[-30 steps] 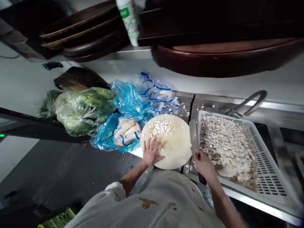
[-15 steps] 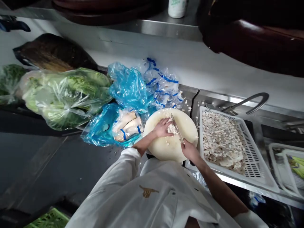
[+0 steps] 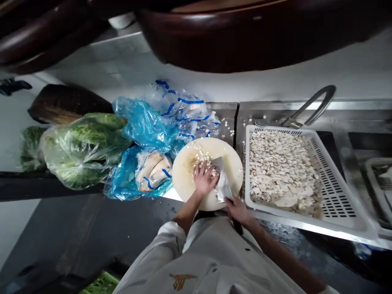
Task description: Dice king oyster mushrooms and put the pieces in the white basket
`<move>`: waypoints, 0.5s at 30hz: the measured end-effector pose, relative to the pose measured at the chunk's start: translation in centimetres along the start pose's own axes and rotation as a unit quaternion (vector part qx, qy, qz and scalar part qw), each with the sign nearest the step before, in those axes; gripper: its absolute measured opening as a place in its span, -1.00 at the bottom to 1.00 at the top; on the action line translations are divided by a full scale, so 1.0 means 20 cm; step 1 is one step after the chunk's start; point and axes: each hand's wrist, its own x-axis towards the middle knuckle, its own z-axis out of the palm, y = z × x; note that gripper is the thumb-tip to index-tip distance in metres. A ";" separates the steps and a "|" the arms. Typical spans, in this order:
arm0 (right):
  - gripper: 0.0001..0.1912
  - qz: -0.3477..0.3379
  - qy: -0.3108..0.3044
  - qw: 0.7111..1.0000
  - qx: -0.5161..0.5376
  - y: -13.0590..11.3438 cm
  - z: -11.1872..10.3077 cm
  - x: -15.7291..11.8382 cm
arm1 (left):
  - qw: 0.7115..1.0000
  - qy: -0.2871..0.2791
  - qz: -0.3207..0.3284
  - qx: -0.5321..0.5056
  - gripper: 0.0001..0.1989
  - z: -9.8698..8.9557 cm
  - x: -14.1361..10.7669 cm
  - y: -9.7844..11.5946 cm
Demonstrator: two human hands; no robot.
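Bagged greens (image 3: 85, 151) lie at the left end of the counter (image 3: 225, 107), a smaller bunch (image 3: 32, 149) adjoining on the left. Behind, a brown object (image 3: 67, 104), identity undetermined. The tap (image 3: 331, 93) stands at the counter's back edge, right half. Overhead, a large dark vessel (image 3: 245, 41) overhangs the shelf's (image 3: 119, 43) front edge; a white container (image 3: 121, 20), partly hidden, sits left of it.

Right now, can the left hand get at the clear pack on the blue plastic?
Probably yes: the clear pack lies just left of the cutting board, with nothing visible between it and the left hand; the knife sits on that hand's other side.
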 end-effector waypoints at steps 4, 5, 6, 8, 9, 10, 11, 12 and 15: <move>-0.77 0.005 -0.099 0.990 0.098 -0.05 0.11 0.02 | 0.998 0.056 -0.005 -0.025 -0.65 -0.01 0.01 -0.02; -0.80 -0.004 -0.124 0.985 0.117 -0.07 0.11 0.02 | 0.997 0.071 -0.008 -0.033 -0.65 -0.03 0.01 -0.01; -0.82 -0.014 -0.143 0.980 0.136 -0.09 0.10 0.00 | 0.996 0.082 -0.010 -0.039 -0.65 -0.05 0.02 0.01; -0.85 -0.038 -0.160 0.971 0.175 -0.10 0.04 -0.05 | 0.995 0.092 -0.007 -0.045 -0.67 -0.09 0.05 0.10; -0.86 -0.050 -0.158 0.967 0.195 -0.10 0.00 -0.09 | 0.994 0.094 0.002 -0.048 -0.68 -0.12 0.07 0.17; -0.86 -0.064 -0.153 0.963 0.213 -0.09 -0.06 -0.13 | 0.994 0.095 0.015 -0.053 -0.69 -0.13 0.10 0.26; -0.87 -0.080 -0.144 0.959 0.230 -0.08 -0.13 -0.18 | 0.993 0.099 0.033 -0.062 -0.69 -0.14 0.13 0.35; -0.87 -0.096 -0.134 0.955 0.247 -0.06 -0.20 -0.23 | 0.991 0.100 0.053 -0.075 -0.69 -0.14 0.16 0.46; -0.86 -0.125 -0.087 0.946 0.286 0.00 -0.45 -0.39 | 0.980 0.086 0.112 -0.141 -0.67 -0.03 0.28 0.81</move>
